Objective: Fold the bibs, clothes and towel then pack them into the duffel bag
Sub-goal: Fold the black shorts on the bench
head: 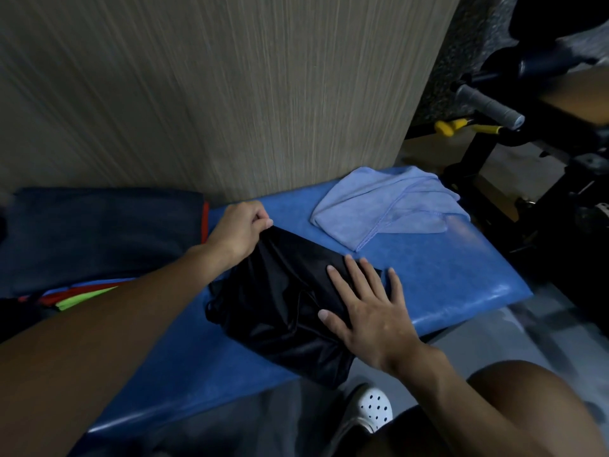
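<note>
A black shiny garment (280,305) lies partly folded in the middle of the blue padded bench (461,285). My left hand (239,230) pinches its far corner and lifts it a little. My right hand (369,308) lies flat on the garment's right side, fingers spread. A light blue towel (385,206) lies loosely folded at the bench's far right. At the far left sits a dark navy duffel bag (99,235), with red, blue and neon green bibs (82,296) stacked beside its near edge.
A wood-grain wall panel (214,94) stands right behind the bench. Black gym equipment with a grey handle (491,107) and yellow parts stands at the right. My white clog (372,407) is on the grey floor below the bench's front edge.
</note>
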Demonstrator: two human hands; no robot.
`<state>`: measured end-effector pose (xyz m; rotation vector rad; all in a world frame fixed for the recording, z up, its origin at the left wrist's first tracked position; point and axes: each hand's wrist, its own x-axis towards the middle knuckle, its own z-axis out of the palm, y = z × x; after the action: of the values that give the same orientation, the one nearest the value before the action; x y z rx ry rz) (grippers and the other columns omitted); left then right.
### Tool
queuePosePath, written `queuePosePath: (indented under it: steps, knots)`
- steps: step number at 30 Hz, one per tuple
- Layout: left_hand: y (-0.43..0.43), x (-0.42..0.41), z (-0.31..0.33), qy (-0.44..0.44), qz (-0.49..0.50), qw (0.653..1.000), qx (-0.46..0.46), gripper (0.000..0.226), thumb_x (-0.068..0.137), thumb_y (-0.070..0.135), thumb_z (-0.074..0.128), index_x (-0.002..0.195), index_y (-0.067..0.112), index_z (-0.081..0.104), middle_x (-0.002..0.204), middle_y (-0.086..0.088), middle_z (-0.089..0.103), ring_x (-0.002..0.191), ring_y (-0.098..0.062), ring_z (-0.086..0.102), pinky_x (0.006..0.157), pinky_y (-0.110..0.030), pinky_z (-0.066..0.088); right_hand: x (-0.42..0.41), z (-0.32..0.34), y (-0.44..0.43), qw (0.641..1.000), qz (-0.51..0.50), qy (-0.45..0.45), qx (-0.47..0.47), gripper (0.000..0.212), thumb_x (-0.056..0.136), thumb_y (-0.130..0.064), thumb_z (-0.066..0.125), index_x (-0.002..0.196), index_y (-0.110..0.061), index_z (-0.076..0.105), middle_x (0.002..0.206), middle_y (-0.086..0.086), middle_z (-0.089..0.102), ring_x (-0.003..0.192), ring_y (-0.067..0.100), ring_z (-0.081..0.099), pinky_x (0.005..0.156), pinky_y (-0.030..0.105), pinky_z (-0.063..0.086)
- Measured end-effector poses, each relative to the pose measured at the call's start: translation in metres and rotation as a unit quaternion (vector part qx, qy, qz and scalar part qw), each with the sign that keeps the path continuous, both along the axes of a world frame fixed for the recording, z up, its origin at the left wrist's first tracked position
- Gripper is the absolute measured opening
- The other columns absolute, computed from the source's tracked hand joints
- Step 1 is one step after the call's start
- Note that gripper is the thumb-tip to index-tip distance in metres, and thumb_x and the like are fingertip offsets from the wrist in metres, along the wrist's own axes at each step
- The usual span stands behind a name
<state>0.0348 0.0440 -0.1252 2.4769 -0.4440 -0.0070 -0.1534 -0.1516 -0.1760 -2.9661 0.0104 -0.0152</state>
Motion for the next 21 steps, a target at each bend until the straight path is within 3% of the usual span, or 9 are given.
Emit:
queuePosePath:
  steps: [2,4,7,10,13,15,17,21]
  knots:
    - [0.003,-0.001,0.000,-0.001,0.011,1.000,0.011,0.015,0.096,0.014,0.062,0.085,0.007,0.068,0.080,-0.006,0.066,0.075,-0.015,0.059,0.063,-0.023,0.041,0.000,-0.001,0.000,1.000,0.000,0.001,-0.005,0.079,0.089,-0.075,-0.001,0.154,-0.033,0.013,0.164,0.002,0.010,0.151,0.022,0.002,0.117,0.061,0.007]
    - [0.005,-0.004,-0.002,-0.042,0.001,0.998,0.036,0.015,0.098,0.012,0.056,0.092,0.008,0.069,0.091,-0.008,0.064,0.090,-0.025,0.060,0.077,-0.031,0.044,-0.001,-0.003,0.001,1.000,-0.002,0.001,-0.014,0.077,0.092,-0.074,0.003,0.153,-0.032,0.022,0.162,0.004,0.019,0.150,0.024,0.011,0.115,0.063,0.014]
    - [0.009,-0.032,0.001,-0.145,-0.110,0.981,0.060,0.025,0.101,0.016,0.048,0.115,0.009,0.067,0.113,-0.006,0.063,0.108,-0.025,0.057,0.095,-0.044,0.045,-0.002,0.000,0.001,1.000,0.004,-0.018,-0.018,0.073,0.094,-0.070,0.012,0.150,-0.029,0.033,0.159,0.006,0.027,0.149,0.026,0.020,0.113,0.065,0.020]
    - [0.027,-0.072,0.004,-0.175,-0.261,0.944,0.101,0.038,0.102,0.030,0.041,0.128,0.013,0.063,0.134,-0.002,0.058,0.128,-0.016,0.048,0.108,-0.034,0.035,-0.006,0.005,0.002,0.997,0.045,-0.059,0.002,0.070,0.094,-0.067,0.020,0.152,-0.029,0.029,0.163,0.001,0.018,0.151,0.019,0.008,0.117,0.061,0.009]
    - [0.055,-0.093,-0.009,-0.137,-0.323,0.913,0.206,0.055,0.103,0.050,0.030,0.150,0.023,0.041,0.162,0.003,0.027,0.150,-0.012,0.020,0.121,-0.032,0.015,-0.013,0.003,0.001,0.993,0.087,-0.082,0.016,0.063,0.095,-0.063,0.027,0.150,-0.031,0.032,0.161,0.000,0.022,0.151,0.017,0.010,0.116,0.058,0.006]
    - [0.070,-0.096,-0.020,-0.124,-0.334,0.895,0.269,0.061,0.102,0.056,0.022,0.158,0.030,0.019,0.167,0.006,0.003,0.153,-0.011,0.001,0.122,-0.032,0.003,-0.017,-0.002,0.002,0.990,0.107,-0.093,0.010,0.053,0.096,-0.057,0.031,0.144,-0.035,0.041,0.159,0.001,0.028,0.150,0.018,0.017,0.114,0.057,0.011]
    - [0.077,-0.098,-0.026,-0.132,-0.339,0.880,0.306,0.060,0.102,0.057,0.018,0.158,0.035,0.009,0.167,0.006,-0.007,0.153,-0.011,-0.008,0.122,-0.034,-0.001,-0.018,-0.003,0.002,0.986,0.113,-0.123,0.012,0.043,0.097,-0.047,0.035,0.132,-0.035,0.057,0.154,0.003,0.039,0.146,0.018,0.029,0.113,0.054,0.017]
    - [0.081,-0.099,-0.026,-0.145,-0.358,0.871,0.304,0.048,0.105,0.046,0.017,0.153,0.046,0.019,0.167,0.004,-0.004,0.153,-0.014,-0.007,0.124,-0.036,0.001,-0.017,-0.005,0.001,0.978,0.118,-0.160,0.059,0.038,0.094,-0.037,0.040,0.111,-0.028,0.073,0.141,0.005,0.055,0.136,0.020,0.045,0.111,0.044,0.033]
